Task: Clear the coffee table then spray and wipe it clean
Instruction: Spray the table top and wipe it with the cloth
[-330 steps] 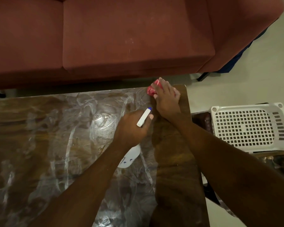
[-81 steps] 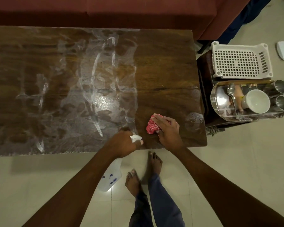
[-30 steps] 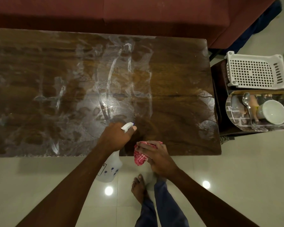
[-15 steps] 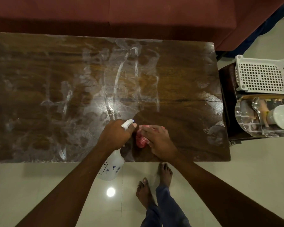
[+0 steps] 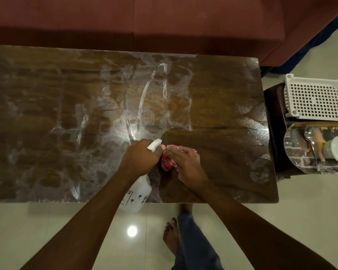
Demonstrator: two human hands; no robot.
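Spanning the view below a maroon sofa (image 5: 164, 20), the wooden tabletop (image 5: 47, 114) shows white streaks on its left and middle. A white basket (image 5: 316, 98) sits off its right end. The left grip (image 5: 142, 158) wraps the neck of a white spray bottle (image 5: 137, 193) at the near edge; beside it, the right grip (image 5: 185, 164) holds a bunched red cloth (image 5: 167, 164) against the tabletop.

I read only "ER" on the bottle (image 5: 139, 193), the end of a boxed word on its label (image 5: 128, 193); the rest of it is hidden.
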